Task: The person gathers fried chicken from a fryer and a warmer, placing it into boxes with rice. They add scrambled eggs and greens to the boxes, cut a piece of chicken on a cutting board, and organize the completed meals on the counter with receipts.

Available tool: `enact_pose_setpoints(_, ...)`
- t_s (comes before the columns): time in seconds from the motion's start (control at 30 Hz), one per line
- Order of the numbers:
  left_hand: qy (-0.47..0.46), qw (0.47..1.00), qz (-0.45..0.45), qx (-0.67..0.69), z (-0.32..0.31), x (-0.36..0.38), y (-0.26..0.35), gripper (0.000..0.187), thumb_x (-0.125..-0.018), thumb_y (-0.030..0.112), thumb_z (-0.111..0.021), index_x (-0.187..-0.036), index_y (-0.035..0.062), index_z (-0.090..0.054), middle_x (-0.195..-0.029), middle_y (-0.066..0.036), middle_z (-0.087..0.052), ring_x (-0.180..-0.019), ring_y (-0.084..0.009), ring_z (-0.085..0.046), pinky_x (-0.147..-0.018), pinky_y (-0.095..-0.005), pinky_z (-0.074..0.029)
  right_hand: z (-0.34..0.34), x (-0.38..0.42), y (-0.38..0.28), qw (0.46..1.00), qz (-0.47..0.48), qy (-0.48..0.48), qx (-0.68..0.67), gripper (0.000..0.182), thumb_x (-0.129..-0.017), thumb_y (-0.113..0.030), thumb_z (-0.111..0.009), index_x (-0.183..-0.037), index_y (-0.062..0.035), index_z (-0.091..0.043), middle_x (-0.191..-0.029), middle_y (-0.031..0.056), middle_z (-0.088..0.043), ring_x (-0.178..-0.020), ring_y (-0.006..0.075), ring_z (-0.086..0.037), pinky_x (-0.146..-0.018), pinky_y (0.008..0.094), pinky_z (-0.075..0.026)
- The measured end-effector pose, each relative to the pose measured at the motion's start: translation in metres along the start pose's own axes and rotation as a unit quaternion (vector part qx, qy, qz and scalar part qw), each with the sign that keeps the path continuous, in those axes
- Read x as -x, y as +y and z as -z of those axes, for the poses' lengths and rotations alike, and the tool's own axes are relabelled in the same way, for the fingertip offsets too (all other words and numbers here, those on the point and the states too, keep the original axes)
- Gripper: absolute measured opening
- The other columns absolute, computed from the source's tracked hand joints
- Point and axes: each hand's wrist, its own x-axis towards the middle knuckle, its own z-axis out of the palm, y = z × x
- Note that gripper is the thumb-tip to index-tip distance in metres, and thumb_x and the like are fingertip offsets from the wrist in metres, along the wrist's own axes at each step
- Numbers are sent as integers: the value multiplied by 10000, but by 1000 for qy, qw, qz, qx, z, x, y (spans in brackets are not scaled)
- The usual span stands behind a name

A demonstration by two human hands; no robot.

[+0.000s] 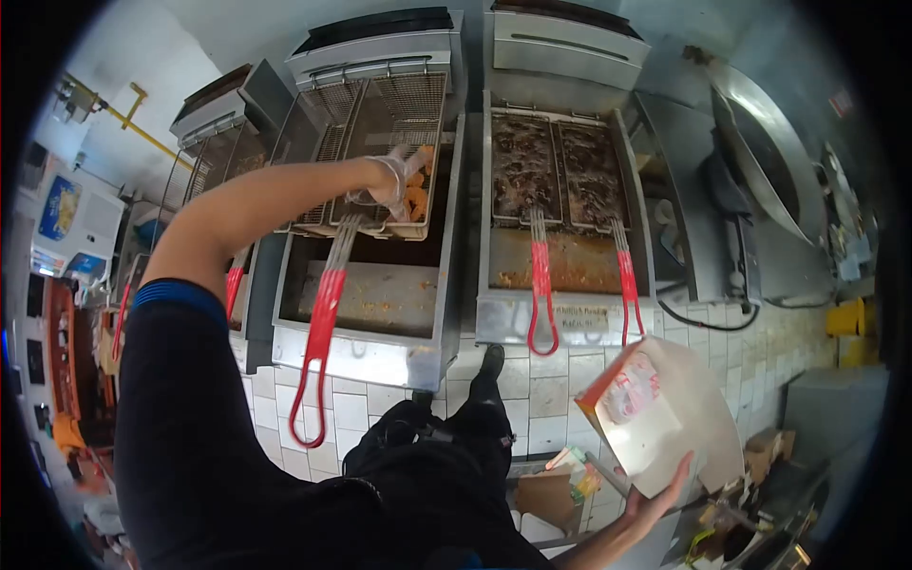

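My gloved left hand (393,182) was down in the wire basket (408,100), at the fried pieces (416,203); I couldn't tell whether its fingers had closed. Rightward, red handles (541,299) jutted from a second fryer (503,318). My right hand (651,508) gripped an open box (703,404) holding a wrapped packet (631,389).

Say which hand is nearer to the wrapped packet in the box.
Right. The right hand holds the box in which the wrapped packet lies; the left hand is over at a fryer basket, clearly farther from the packet.
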Motion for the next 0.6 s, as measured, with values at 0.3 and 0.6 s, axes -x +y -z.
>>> enact_pose_setpoints(0.3,-177,931,-27,-319,-29,-52,18,1008,-842,512,-619,-1536,25,-73,-1525,-219,-211,-1299,-320,-354,-1086,-438,-269,-26,-94,-13,999,-17,-5,35,668,-935,-514,-520,-1390,-47,-375,-1227,122,-553,-943,259,-651,-450,424,-578)
enact_pose_setpoints(0.6,-191,970,-41,-147,-44,-51,17,550,-828,414,-662,-1221,34,-604,-1183,-155,-586,-1125,-248,-490,-950,-351,-374,-55,-116,-25,990,-58,-112,61,751,-930,-495,-567,-1448,-12,-317,-1413,133,-431,-1268,268,-463,-1035,413,-397)
